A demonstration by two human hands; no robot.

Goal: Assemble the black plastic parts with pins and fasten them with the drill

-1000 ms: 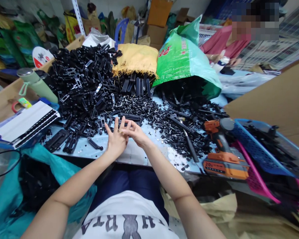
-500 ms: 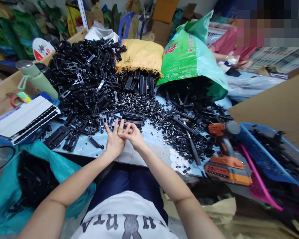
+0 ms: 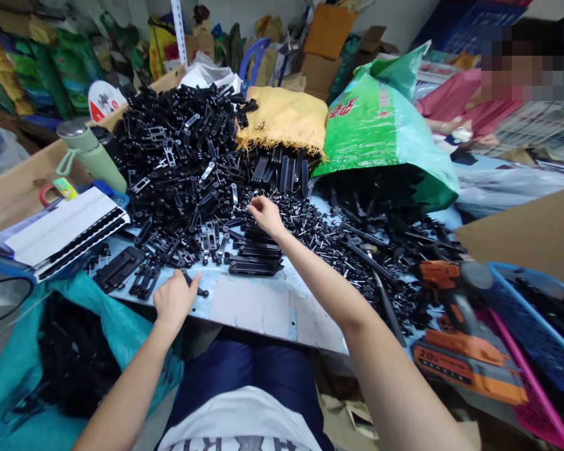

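Observation:
My left hand is low at the table's front edge, its thumb apart from its curled fingers. Between them lies a slim black plastic piece with a rounded end, still on the table. Farther forward, my right hand has its fingers pinched together at the near-left part of a heap of small black-headed metal pins. Whatever its fingertips hold is too small or hidden. Just below my right wrist, several long black plastic parts lie in a row.
A large heap of black plastic parts covers the back left. A yellow sack and green bag stand behind. An orange cordless drill and blue basket are at right, a green bottle at left. Someone sits back right.
My hands, together before, have separated. The left has moved left and down to the slim black piece; the right has gone forward to the pins. The head view has shifted slightly.

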